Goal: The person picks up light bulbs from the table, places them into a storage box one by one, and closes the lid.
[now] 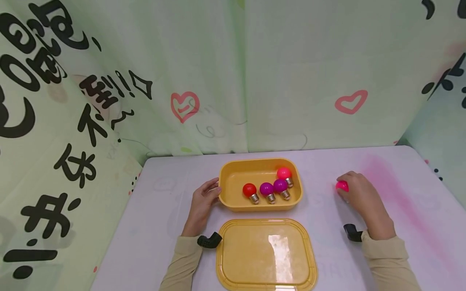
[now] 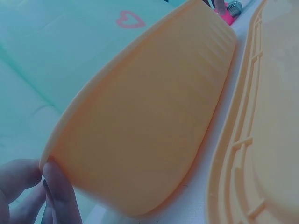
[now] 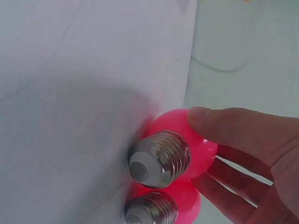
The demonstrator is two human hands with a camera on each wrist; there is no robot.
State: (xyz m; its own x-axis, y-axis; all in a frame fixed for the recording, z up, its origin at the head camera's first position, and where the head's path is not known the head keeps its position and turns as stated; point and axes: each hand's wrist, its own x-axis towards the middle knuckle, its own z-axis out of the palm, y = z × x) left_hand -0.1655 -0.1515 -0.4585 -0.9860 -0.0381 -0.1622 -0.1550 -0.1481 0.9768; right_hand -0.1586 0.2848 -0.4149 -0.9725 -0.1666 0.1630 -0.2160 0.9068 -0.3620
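My left hand (image 1: 202, 204) pinches the left rim of a yellow plastic box (image 1: 233, 178), thumb and fingers at its edge in the left wrist view. Inside lie several small light bulbs with metal screw bases: a red bulb (image 1: 249, 188), two purple bulbs (image 1: 266, 188) and a pink bulb (image 1: 284, 173) at the right end. Off to the right of the box, my right hand (image 1: 364, 196) holds a pink bulb (image 3: 175, 126) between thumb and fingers, close over the table. A second pink bulb (image 3: 187, 200) sits right beside it, near the fingers.
A yellow lid (image 1: 251, 254) lies flat on the white table (image 1: 171, 194) in front of the box. Behind the table hangs a pale green curtain (image 1: 291, 72) with hearts drawn on it. Black wrist mounts (image 1: 209, 241) stick out inward from both wrists.
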